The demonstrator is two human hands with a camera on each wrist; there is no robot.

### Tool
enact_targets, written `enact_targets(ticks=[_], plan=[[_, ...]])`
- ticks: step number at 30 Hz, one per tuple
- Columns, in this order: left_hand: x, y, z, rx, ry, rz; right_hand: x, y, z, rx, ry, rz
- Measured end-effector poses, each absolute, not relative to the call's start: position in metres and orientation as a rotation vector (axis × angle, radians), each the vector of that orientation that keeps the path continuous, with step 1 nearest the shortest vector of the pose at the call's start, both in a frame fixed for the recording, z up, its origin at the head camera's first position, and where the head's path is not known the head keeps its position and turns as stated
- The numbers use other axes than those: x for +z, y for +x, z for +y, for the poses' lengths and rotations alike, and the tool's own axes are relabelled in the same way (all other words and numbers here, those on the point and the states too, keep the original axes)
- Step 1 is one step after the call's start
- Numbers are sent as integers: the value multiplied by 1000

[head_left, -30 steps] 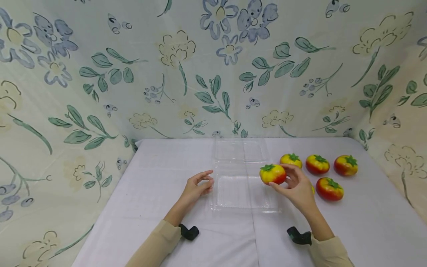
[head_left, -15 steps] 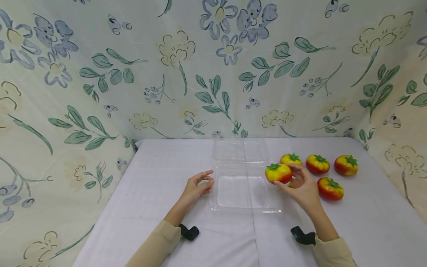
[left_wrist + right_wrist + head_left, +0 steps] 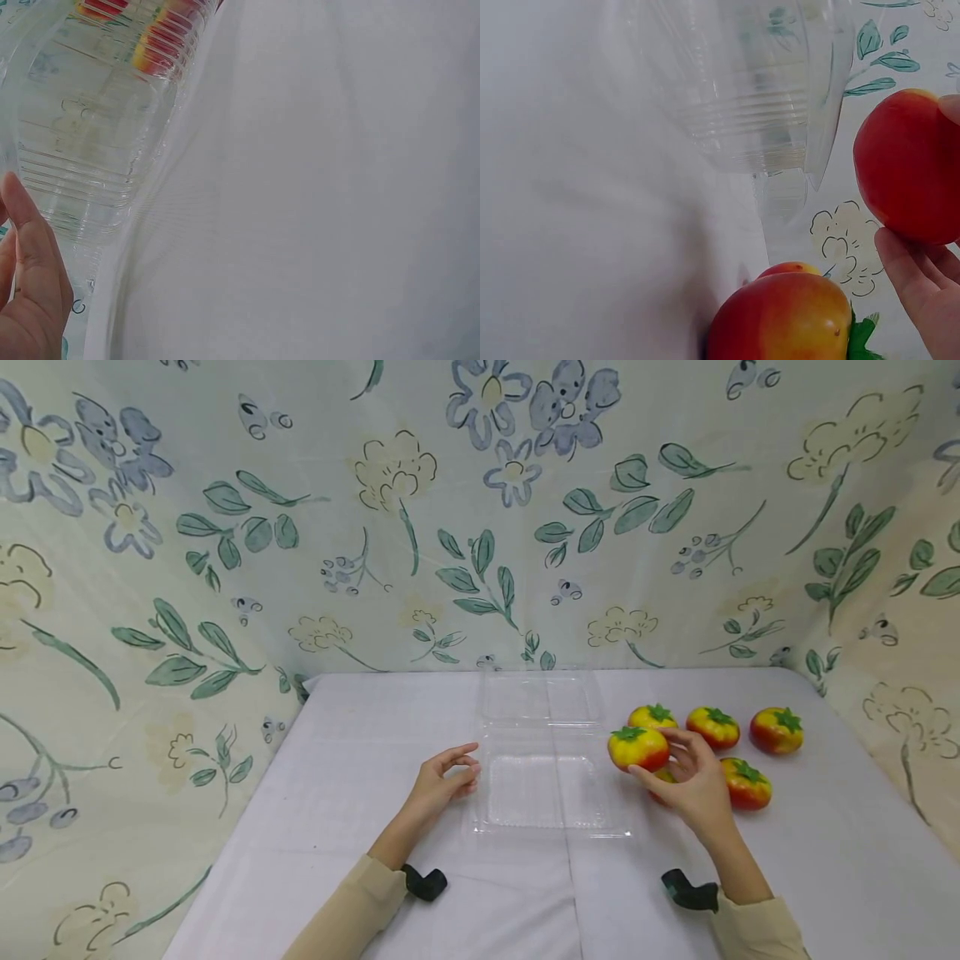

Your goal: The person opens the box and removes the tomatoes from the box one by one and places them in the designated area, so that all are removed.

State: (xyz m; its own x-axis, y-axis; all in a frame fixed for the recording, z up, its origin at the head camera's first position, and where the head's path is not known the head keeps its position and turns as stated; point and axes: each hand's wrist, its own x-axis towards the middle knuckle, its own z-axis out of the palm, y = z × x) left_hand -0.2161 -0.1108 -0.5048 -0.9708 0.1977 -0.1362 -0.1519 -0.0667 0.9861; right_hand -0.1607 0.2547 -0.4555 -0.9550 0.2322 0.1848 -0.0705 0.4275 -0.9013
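Observation:
My right hand (image 3: 701,785) holds a yellow-and-red tomato (image 3: 637,748) with a green leafy cap, pinched between thumb and fingers. It hangs just right of a clear plastic clamshell box (image 3: 551,833), whose lid (image 3: 540,700) is laid back toward the wall. In the right wrist view the tomato's red underside (image 3: 904,169) shows above the fingers. My left hand (image 3: 442,781) is at the box's left edge, fingers loosely bent and gripping nothing. The left wrist view has its fingers beside the box rim; contact cannot be told.
Several similar tomatoes stand on the right of the white-covered table (image 3: 360,710), among them a far-right one (image 3: 777,731). One (image 3: 662,787) is partly hidden behind my right hand. A floral cloth (image 3: 480,527) rises behind and at both sides.
My right hand has moved to the right with the tomato, from over the box's right side to beyond its edge. The left hand and box have stayed in place.

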Motion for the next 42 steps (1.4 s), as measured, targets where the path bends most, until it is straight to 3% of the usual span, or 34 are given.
enact_targets(ticks=[42], plan=[[-505, -216, -110, 2149, 36, 1944, -457, -155, 280, 1549, -254, -2349]])
